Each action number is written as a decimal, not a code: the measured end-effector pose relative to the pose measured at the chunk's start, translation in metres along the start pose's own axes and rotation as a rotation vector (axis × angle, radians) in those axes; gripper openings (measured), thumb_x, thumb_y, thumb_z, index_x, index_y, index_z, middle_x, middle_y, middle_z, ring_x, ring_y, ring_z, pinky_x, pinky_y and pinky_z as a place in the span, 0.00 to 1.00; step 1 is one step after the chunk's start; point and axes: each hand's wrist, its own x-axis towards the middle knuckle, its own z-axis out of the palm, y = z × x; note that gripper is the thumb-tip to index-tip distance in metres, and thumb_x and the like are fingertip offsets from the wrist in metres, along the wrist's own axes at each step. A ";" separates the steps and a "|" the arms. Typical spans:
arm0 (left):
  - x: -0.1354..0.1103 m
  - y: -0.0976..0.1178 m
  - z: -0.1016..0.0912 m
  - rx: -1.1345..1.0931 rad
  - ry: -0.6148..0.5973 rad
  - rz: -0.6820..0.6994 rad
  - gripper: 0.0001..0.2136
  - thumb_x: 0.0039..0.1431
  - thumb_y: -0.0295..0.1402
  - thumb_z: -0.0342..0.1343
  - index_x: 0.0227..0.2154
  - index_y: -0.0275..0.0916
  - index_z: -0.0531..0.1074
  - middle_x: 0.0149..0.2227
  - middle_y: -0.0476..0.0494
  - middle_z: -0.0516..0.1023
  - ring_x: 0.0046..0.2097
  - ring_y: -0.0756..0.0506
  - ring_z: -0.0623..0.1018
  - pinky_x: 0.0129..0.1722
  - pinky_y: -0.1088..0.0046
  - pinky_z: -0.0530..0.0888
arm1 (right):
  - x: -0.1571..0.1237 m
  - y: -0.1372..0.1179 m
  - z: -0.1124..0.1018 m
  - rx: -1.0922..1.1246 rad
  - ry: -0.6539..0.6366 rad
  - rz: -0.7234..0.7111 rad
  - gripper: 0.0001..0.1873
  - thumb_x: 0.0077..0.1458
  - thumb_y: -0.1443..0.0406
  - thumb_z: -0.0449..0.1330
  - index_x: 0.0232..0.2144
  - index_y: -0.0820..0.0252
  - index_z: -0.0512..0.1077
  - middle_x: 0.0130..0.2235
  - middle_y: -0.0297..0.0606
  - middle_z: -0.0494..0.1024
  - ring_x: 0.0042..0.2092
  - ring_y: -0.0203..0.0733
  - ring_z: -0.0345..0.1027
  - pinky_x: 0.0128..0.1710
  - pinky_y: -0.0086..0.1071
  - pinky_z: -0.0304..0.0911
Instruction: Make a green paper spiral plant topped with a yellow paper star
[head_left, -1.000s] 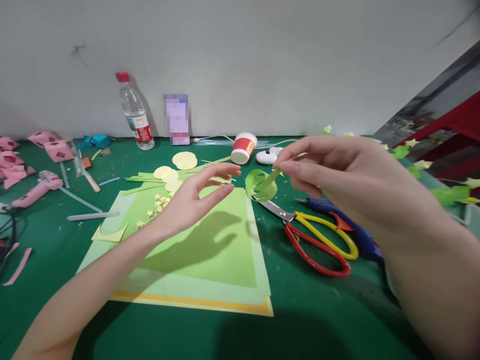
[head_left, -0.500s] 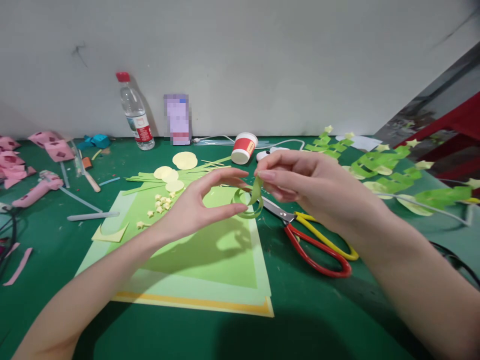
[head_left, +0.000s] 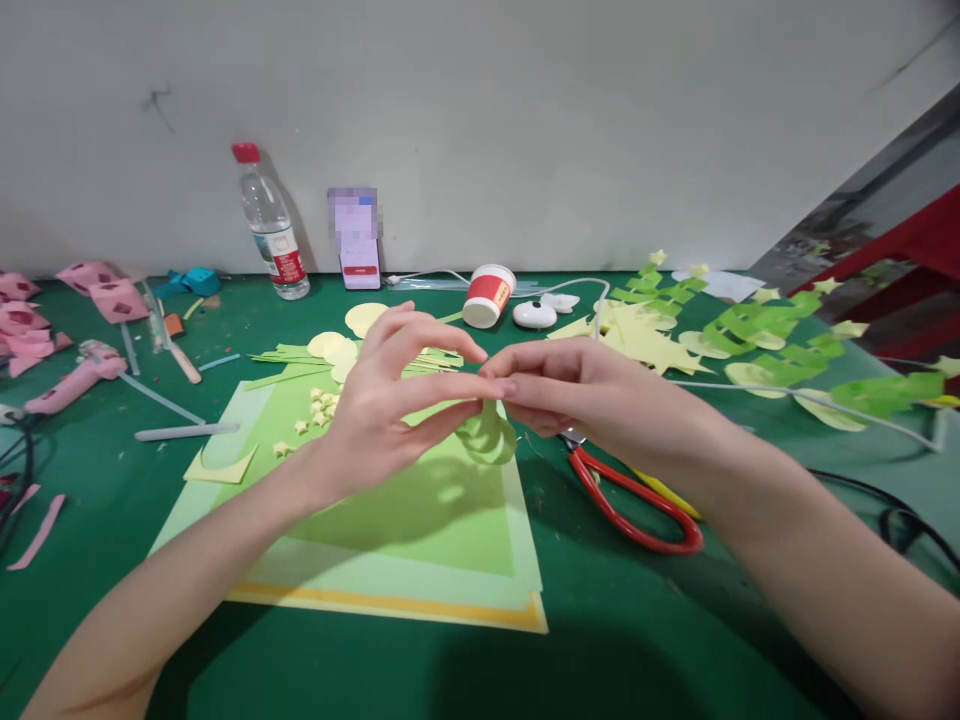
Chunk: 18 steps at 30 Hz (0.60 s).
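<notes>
Both hands meet over the paper stack. My right hand (head_left: 592, 385) pinches a curled green paper strip (head_left: 491, 438) between thumb and fingers. At the same spot my left hand (head_left: 405, 390) closes its fingertips on the strip, whose loops hang below; the exact grip is partly hidden. Under the hands lie green paper sheets (head_left: 420, 530) with a yellow sheet beneath. Small folded paper stars (head_left: 324, 408) sit left of my left hand, and green paper strips (head_left: 281, 357) lie behind it. Scissors with red and yellow handles (head_left: 637, 520) are partly covered by my right hand.
At the back stand a water bottle (head_left: 277, 240), a phone (head_left: 358, 245) and a tipped paper cup (head_left: 489, 297). A glue gun (head_left: 82, 375) and pink paper pieces (head_left: 116, 297) are left. Green paper vines with stars (head_left: 757, 325) and a white cable (head_left: 825, 393) spread right.
My left hand has moved right and up, and its fingers have closed at my right fingertips. My right hand has shifted slightly left and lower, with the strip's loops now hanging beneath.
</notes>
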 end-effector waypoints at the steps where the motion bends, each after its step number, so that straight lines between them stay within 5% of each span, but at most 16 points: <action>1: 0.000 0.000 -0.001 0.016 -0.009 0.016 0.06 0.52 0.26 0.59 0.32 0.43 0.73 0.38 0.46 0.75 0.41 0.49 0.72 0.53 0.60 0.66 | 0.001 0.001 0.001 0.001 -0.008 0.001 0.09 0.54 0.63 0.56 0.26 0.63 0.69 0.17 0.26 0.55 0.20 0.25 0.44 0.18 0.26 0.39; 7: 0.003 0.004 -0.005 0.022 -0.062 -0.047 0.02 0.53 0.28 0.58 0.28 0.42 0.73 0.33 0.49 0.78 0.38 0.50 0.74 0.55 0.60 0.64 | 0.001 -0.001 0.001 -0.089 0.080 -0.020 0.09 0.54 0.62 0.54 0.31 0.62 0.71 0.17 0.27 0.56 0.20 0.27 0.46 0.18 0.26 0.40; 10: 0.005 0.007 -0.007 0.000 -0.119 -0.162 0.03 0.54 0.27 0.57 0.27 0.39 0.72 0.28 0.52 0.78 0.35 0.52 0.75 0.57 0.61 0.61 | -0.004 -0.004 0.000 -0.227 0.217 -0.108 0.09 0.52 0.61 0.56 0.31 0.60 0.72 0.18 0.28 0.59 0.20 0.28 0.49 0.18 0.26 0.44; 18: 0.006 0.008 -0.006 -0.011 -0.126 -0.280 0.00 0.53 0.28 0.57 0.28 0.38 0.72 0.26 0.53 0.76 0.31 0.52 0.72 0.54 0.62 0.63 | -0.011 -0.001 0.010 -0.570 0.318 -0.310 0.05 0.48 0.63 0.61 0.28 0.60 0.73 0.19 0.28 0.60 0.21 0.28 0.52 0.20 0.26 0.50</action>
